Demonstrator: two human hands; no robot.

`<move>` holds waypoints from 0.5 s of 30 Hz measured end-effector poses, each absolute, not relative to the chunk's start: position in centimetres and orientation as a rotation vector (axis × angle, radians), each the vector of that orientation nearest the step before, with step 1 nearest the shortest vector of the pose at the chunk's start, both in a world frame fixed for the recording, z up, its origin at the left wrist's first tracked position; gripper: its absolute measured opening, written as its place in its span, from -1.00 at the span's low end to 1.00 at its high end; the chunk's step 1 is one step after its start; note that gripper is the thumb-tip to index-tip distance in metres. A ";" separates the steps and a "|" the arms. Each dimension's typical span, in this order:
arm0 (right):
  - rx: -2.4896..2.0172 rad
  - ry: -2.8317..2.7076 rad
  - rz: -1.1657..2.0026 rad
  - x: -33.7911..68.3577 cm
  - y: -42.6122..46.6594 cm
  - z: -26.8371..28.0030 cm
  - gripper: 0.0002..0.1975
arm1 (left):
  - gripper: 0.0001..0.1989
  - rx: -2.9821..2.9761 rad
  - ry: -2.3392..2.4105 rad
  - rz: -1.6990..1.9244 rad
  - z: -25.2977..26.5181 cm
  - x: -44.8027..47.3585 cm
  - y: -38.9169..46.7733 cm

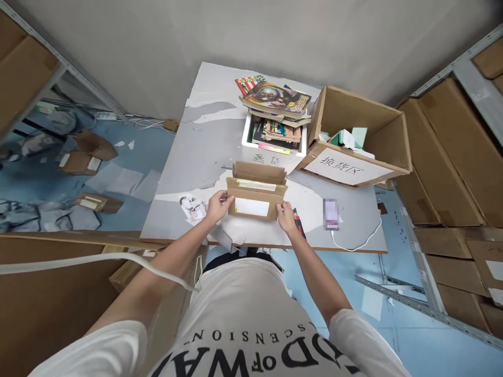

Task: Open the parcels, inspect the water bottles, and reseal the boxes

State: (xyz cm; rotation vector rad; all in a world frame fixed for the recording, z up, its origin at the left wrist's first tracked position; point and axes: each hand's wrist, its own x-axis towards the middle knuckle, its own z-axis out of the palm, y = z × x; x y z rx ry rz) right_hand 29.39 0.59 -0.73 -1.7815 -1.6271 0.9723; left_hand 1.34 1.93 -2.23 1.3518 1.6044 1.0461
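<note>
Both hands hold a small brown cardboard box over the near part of the table. Its top flaps stand up, and a white label shows on the side towards me. My left hand grips the box's left side, thumb on the face with the label. Around the lower right corner closes my right hand. Just right of that hand lies a red and black tool, partly hidden, perhaps a utility knife. Crumpled printed plastic packaging rests left of my left hand. The inside of the box cannot be seen.
Behind the box, a white bin holds stacked books. A large open carton with handwriting stands to its right. A phone with a white cable lies at the right on the table. Shelves of cartons flank both sides.
</note>
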 end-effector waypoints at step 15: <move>-1.954 -1.527 1.083 30.4 -1.5 -4.2 -0.49 | -0.63 1.438 1.697 0.682 -5.0 3.0 -0.2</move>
